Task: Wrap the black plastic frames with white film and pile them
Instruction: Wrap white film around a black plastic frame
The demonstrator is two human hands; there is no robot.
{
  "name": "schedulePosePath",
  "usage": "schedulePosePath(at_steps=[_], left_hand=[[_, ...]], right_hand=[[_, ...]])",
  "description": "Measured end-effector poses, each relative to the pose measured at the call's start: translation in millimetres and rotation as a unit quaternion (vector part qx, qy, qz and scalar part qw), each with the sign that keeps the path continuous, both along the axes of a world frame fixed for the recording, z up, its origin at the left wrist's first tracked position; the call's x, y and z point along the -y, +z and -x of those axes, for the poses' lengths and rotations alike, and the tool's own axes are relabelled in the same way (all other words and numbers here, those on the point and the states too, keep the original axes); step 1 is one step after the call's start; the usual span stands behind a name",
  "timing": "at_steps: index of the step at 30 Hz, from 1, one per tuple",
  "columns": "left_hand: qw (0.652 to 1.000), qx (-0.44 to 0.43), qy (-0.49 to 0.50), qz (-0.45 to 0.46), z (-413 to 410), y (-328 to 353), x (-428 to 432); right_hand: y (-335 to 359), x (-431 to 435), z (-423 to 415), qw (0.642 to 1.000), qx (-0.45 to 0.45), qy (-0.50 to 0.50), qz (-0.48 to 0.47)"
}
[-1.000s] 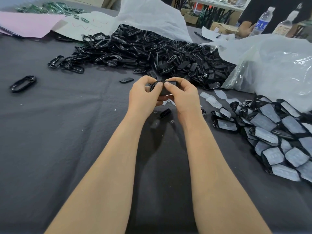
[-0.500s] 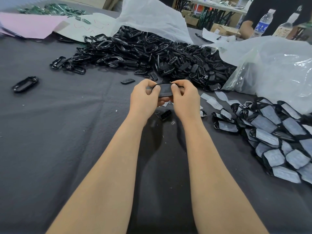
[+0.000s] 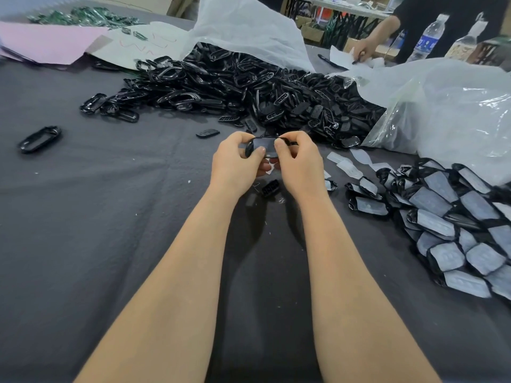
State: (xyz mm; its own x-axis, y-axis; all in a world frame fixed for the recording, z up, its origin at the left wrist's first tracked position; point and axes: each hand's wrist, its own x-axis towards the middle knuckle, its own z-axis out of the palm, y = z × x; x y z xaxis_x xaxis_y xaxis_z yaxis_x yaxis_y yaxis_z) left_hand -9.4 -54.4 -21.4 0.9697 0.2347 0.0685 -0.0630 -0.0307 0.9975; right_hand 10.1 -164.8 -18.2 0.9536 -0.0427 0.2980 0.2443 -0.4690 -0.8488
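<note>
Both hands meet above the middle of the dark cloth. My left hand [image 3: 235, 164] and my right hand [image 3: 300, 164] pinch one black plastic frame [image 3: 262, 146] between thumbs and fingers, its flat face covered with pale film and turned toward me. A big heap of bare black frames [image 3: 249, 89] lies just beyond the hands. At the right spreads a pile of wrapped frames [image 3: 453, 225] with white film faces. Loose white film pieces [image 3: 345, 164] lie beside my right hand.
A lone black frame [image 3: 40, 139] sits far left and a small black part [image 3: 269, 187] lies under my hands. Clear plastic bags [image 3: 448, 111] bulge at the right. Pink paper [image 3: 47, 42] lies far left. Another person's hand [image 3: 362, 51] and two bottles [image 3: 427, 40] are at the back right.
The frame has been turned in my fingers, so its film-covered face shows more fully; both thumbs now press on that face. The hands stayed in the same place.
</note>
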Motion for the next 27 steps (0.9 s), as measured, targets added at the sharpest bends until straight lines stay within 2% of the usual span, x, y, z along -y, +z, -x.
schedulePosePath(at_steps=[4,16,27], left_hand=[[1.0,0.001,0.009,0.014,1.0,0.7,-1.6],[1.0,-0.018,0.015,0.004,-3.1,-1.5,1.1],[1.0,0.004,0.014,-0.019,-1.0,-3.0,1.7]], right_hand=[[1.0,0.6,0.2,0.998,-0.046,0.038,-0.012],[3.7,1.9,-1.7,0.999,-0.045,0.021,-0.019],[2.2,-0.9,3.0,0.999,-0.025,0.01,-0.029]])
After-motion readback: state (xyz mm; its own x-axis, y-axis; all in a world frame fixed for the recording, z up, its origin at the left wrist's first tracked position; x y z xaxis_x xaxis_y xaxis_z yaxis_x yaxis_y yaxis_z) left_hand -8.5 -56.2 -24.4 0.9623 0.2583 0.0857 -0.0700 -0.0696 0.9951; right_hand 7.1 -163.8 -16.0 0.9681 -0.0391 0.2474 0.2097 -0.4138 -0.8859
